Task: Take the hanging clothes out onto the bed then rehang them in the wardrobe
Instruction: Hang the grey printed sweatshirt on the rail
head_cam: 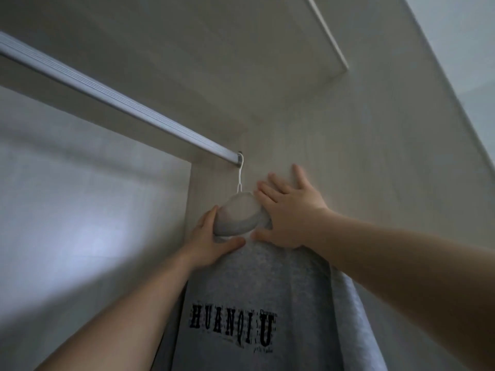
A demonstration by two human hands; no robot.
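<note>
A grey T-shirt with black lettering hangs on a white hanger, whose hook sits over the far right end of the metal rail inside the wardrobe. My left hand grips the shirt's left shoulder beside the collar, thumb across the front. My right hand lies flat with spread fingers over the right shoulder, thumb on the fabric below the collar. A second grey garment hangs behind the shirt on the right; its hanger is hidden.
The wardrobe's side panel stands close behind my right hand. Its top board is just above the rail. The back wall lies to the left, under the bare length of rail.
</note>
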